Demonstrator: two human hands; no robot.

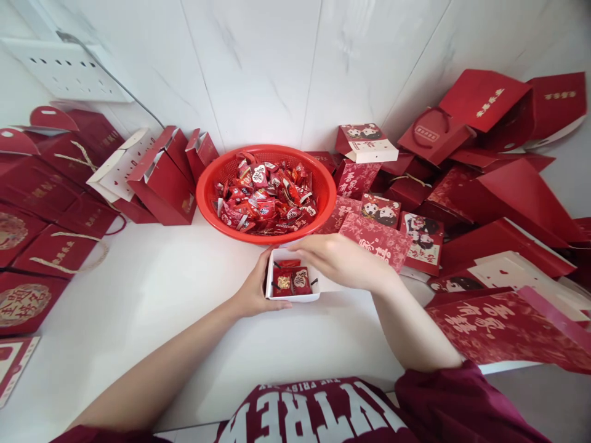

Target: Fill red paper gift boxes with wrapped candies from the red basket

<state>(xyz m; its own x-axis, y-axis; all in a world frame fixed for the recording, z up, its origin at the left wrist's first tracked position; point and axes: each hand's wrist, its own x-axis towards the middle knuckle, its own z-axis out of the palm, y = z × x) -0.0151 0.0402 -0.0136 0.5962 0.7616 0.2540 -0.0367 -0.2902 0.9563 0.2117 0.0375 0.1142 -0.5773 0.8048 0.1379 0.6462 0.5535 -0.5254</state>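
A small open white box (295,297) stands at the centre of the view, with several red wrapped candies (301,281) inside. My left hand (258,286) grips the box at its left side, the thumb along the front wall and the fingers behind. My right hand (330,255) reaches over the box's back right corner, its fingers stretched out and close together; nothing shows in it. Just behind the box sits a round red plastic basket (207,212) heaped with red wrapped candies (265,200).
Red gift boxes (50,191) with rope handles are stacked at the left. Upright red bags (168,181) stand left of the basket. A loose pile of red boxes and bags (489,264) covers the right side. A socket strip (67,71) is on the wall.
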